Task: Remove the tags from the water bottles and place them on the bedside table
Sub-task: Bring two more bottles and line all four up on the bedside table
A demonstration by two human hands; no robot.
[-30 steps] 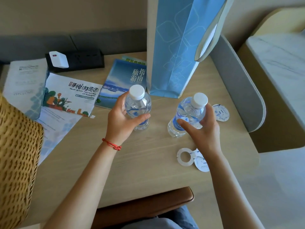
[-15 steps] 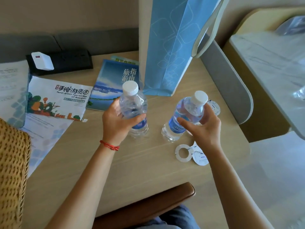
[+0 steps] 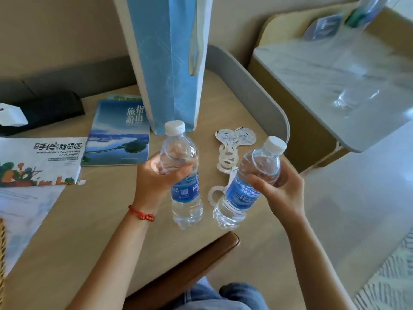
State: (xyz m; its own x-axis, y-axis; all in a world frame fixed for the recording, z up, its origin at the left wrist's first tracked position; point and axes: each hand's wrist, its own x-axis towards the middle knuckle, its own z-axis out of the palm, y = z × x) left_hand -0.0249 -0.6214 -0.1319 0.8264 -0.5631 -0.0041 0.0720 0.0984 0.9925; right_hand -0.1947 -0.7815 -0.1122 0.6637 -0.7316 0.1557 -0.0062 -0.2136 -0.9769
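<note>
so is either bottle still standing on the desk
No, the left hand and right hand each hold a bottle lifted off the desk.

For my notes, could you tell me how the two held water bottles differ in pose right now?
The left bottle stands nearly upright in the left hand; the right bottle leans, cap towards the right, in the right hand. Both are lifted off the desk, capped, blue-labelled and tagless.

white caps (image 3: 175, 127), blue bottle labels (image 3: 185, 190)
</note>
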